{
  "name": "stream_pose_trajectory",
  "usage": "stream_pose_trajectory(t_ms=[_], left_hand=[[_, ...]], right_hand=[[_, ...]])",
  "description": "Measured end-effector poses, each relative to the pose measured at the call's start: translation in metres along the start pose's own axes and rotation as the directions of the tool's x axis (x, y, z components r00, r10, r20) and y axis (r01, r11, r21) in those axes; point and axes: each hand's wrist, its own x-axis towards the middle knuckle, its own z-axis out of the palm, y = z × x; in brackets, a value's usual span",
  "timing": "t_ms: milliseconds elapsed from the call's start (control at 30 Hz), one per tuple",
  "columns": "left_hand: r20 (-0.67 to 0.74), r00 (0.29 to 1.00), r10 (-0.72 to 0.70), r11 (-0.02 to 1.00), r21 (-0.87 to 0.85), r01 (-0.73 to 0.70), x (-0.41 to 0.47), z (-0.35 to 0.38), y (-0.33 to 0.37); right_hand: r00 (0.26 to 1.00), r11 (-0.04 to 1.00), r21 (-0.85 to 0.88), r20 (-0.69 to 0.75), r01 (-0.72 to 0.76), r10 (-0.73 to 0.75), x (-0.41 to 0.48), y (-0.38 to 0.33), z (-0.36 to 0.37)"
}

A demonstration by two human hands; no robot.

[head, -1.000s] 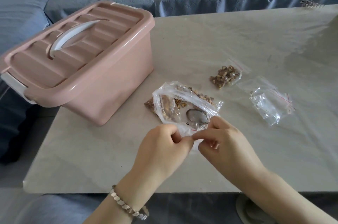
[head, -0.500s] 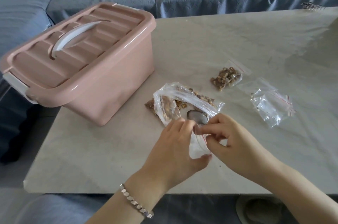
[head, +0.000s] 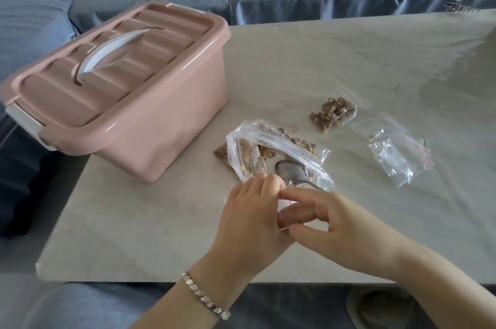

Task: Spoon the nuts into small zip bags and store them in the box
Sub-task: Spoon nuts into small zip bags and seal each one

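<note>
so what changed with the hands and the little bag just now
The left hand went from pinching the top edge of the small zip bag to wrapping round it; the right hand keeps hold at its mouth, fingers now spread. Spoon, nut bag, box, filled bag and spare bags stayed put.

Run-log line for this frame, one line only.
left hand, right hand: both hold small zip bag; spoon: bowl in nut bag; box: lid on; filled bag: one, on table

No text, label, brand or number is legible.
</note>
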Motion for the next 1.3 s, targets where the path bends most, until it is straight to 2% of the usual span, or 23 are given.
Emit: stream_pose_trajectory(t_ms=[67,100,167,233,300,400,533,633,733,767,867,1100,1200,1300], left_hand=[[-0.016,1.0,-0.021,1.0,0.011,0.021,0.001,-0.002,-0.005],[-0.02,0.999,-0.04,0.999,-0.007,0.04,0.001,-0.003,-0.008],[-0.033,0.993,-0.113,0.993,-0.049,0.111,0.0,-0.007,-0.018],[-0.072,0.97,-0.232,0.972,-0.051,0.228,-0.002,-0.011,-0.026],[-0.04,0.922,-0.386,0.921,-0.08,0.382,-0.001,-0.012,-0.033],[0.019,0.831,-0.556,0.823,-0.124,0.554,0.006,-0.011,-0.039],[0.148,0.748,-0.646,0.734,-0.148,0.663,0.019,-0.002,-0.045],[0.245,0.754,-0.61,0.7,-0.279,0.657,0.031,0.0,-0.047],[0.307,0.795,-0.523,0.7,-0.378,0.606,0.04,-0.005,-0.043],[0.307,0.803,-0.51,0.7,-0.395,0.595,0.043,-0.006,-0.043],[0.257,0.816,-0.519,0.699,-0.422,0.577,0.05,-0.005,-0.047],[0.143,0.837,-0.529,0.726,-0.433,0.533,0.049,-0.006,-0.058],[0.141,0.811,-0.568,0.705,-0.426,0.567,0.046,-0.002,-0.062],[0.182,0.755,-0.63,0.611,-0.484,0.627,0.042,0.004,-0.066]], right_hand=[[0.979,1.0,-0.015,-0.205,0.013,-0.016,0.001,0.012,-0.005],[0.945,0.998,-0.061,-0.327,-0.002,-0.018,0.002,0.023,-0.009],[0.873,0.969,-0.194,-0.485,-0.156,0.043,0.006,0.051,-0.016],[0.847,0.838,-0.377,-0.503,-0.395,0.173,0.009,0.076,-0.02],[0.853,0.698,-0.525,-0.456,-0.487,0.253,0.011,0.099,-0.018],[0.861,0.639,-0.6,-0.459,-0.482,0.219,0.013,0.109,-0.012],[0.89,0.584,-0.697,-0.443,-0.417,0.107,0.018,0.109,-0.013],[0.871,0.671,-0.606,-0.476,-0.426,0.123,0.015,0.101,-0.024],[0.873,0.821,-0.476,-0.485,-0.315,0.053,0.015,0.09,-0.036],[0.871,0.84,-0.469,-0.491,-0.274,0.01,0.017,0.086,-0.04],[0.856,0.856,-0.474,-0.511,-0.207,-0.076,0.03,0.074,-0.051],[0.85,0.79,-0.588,-0.495,-0.174,-0.182,0.07,0.054,-0.052],[0.873,0.742,-0.641,-0.459,-0.198,-0.163,0.083,0.047,-0.047],[0.908,0.783,-0.596,-0.407,-0.179,-0.103,0.088,0.044,-0.041]])
